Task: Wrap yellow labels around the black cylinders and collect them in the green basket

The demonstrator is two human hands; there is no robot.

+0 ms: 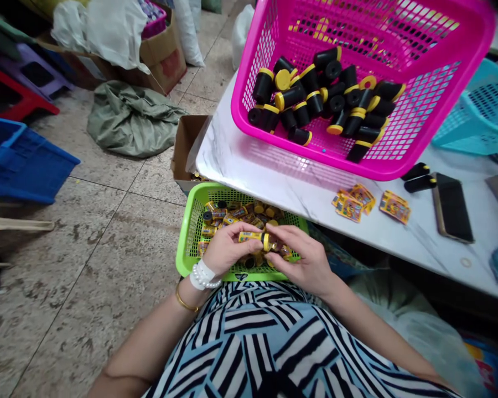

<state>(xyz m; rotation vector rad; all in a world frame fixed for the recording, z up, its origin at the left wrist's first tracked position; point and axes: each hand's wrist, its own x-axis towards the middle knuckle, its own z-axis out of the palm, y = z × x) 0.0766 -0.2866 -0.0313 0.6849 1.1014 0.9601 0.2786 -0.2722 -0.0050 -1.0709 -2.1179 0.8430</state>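
My left hand [222, 246] is closed around a small cylindrical canister [251, 237] with a yellow printed label and a black and yellow end. It lies sideways between thumb and fingers. My right hand [305, 257] is at the canister's yellow end, thumb and fingers apart, with nothing seen gripped between them. Both hands are above a green basket [185, 243] that holds several more labelled canisters [226, 213]. On the table, a pink basket [315, 157] contains many black canisters [290, 97] with yellow ends and no labels.
Printed yellow labels [351, 203] lie on the white marbled table [274, 188], near two black canisters [419, 183] and a phone [453, 207]. A light blue basket [477, 124] stands at right. On the floor are a cardboard box [182, 149], a grey-green sack [128, 121] and a blue crate [29, 163].
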